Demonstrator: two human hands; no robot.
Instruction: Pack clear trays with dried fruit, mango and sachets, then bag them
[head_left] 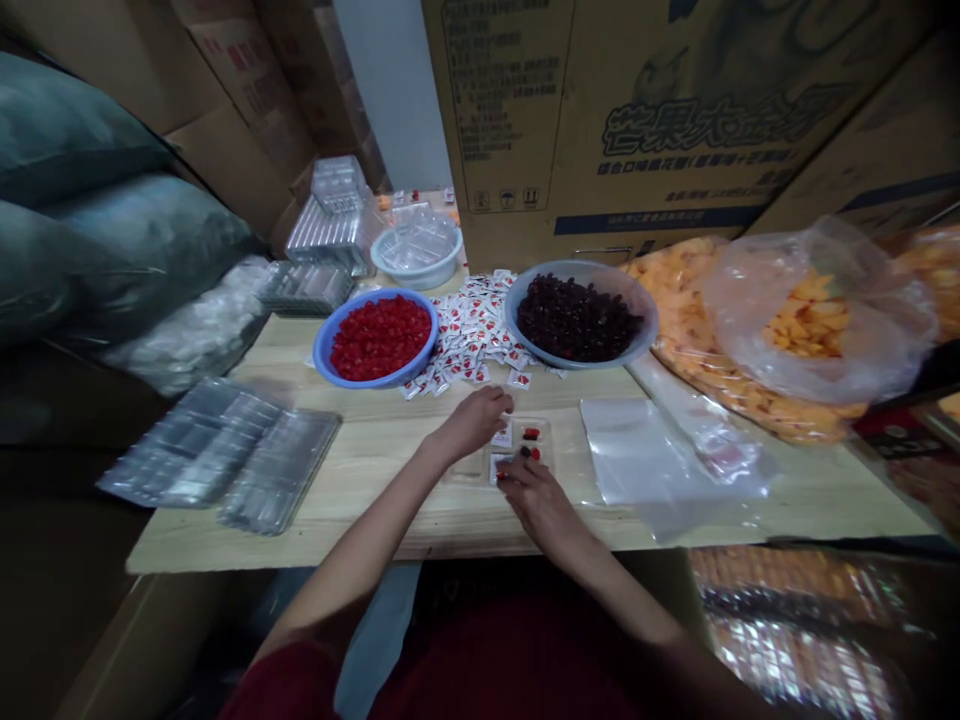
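A small clear tray [544, 432] lies near the middle of the table, with red and dark pieces and white printed packets [502, 436] in its compartments. My left hand [480, 418] is over the tray's upper left part, its fingers bent and close together; what they hold, if anything, is too small to tell. My right hand [534, 498] reaches over the lower part, fingertips together at a packet and a small red piece. Beyond the hands are a blue bowl of red pieces [381, 340], a pile of small packets [480, 320] and a bowl of dark pieces [577, 318].
Stacked clear trays [281, 470] lie at the table's left, with more [330, 235] at the back beside a light blue bowl [420, 272]. Plastic bags [637, 450] lie at right, near large bags of orange pieces [697, 320]. Cardboard boxes [510, 130] stand behind.
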